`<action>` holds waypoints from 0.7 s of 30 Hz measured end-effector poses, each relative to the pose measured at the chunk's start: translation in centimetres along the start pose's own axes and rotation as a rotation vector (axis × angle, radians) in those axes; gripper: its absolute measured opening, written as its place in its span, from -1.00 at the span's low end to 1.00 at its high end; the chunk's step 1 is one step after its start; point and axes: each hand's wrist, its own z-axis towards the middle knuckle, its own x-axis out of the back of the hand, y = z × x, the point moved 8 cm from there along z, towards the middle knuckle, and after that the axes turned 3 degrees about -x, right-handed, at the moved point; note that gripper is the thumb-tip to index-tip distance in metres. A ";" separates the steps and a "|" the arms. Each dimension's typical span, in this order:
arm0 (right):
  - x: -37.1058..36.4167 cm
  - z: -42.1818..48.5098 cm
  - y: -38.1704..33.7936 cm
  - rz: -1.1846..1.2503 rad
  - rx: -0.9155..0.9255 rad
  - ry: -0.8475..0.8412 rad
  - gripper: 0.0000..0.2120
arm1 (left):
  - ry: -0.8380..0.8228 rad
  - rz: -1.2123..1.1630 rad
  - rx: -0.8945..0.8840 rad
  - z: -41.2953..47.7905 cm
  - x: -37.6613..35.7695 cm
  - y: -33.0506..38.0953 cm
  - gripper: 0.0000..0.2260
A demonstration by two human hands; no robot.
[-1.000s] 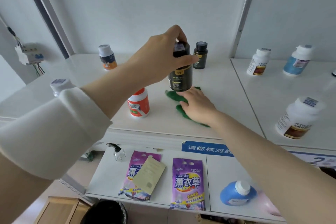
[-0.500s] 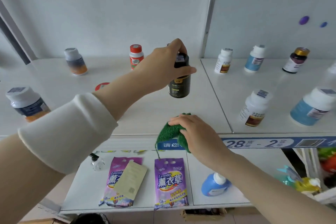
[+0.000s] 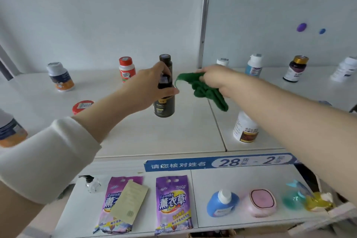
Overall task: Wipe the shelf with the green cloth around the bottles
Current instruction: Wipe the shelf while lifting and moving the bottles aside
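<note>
From the head view, the left hand [image 3: 152,85] reaches in from the lower left, its fingers [image 3: 164,69] wrapped round the upper part of a dark bottle [image 3: 164,105] at the centre of the frame. Whether the bottle's base sits on the shelf [image 3: 154,137] or hangs just above it, I cannot tell. Just to its right, the right hand [image 3: 218,79] clutches the green cloth [image 3: 204,89] in a bunch. The cloth is up in the air, one end dangling over the seam between the two shelf boards, not touching the surface. A red-capped bottle [image 3: 126,69] stands behind at centre left and a white bottle [image 3: 245,129] at lower right. This looks like the gap between strokes, with the bottle held aside. Next, I reckon, the cloth must come down flat on the right-hand board and sweep round the white bottle without knocking it over.
</note>
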 end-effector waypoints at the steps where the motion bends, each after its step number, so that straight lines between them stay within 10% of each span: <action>1: 1.4 0.2 0.1 0.001 0.004 -0.005 -0.62 | -0.018 0.019 0.016 0.0 -1.0 0.2 -0.63; 21: 5.9 3.5 5.5 0.093 0.085 -0.263 -0.67 | -0.137 0.105 0.249 -1.8 -5.5 0.4 -0.70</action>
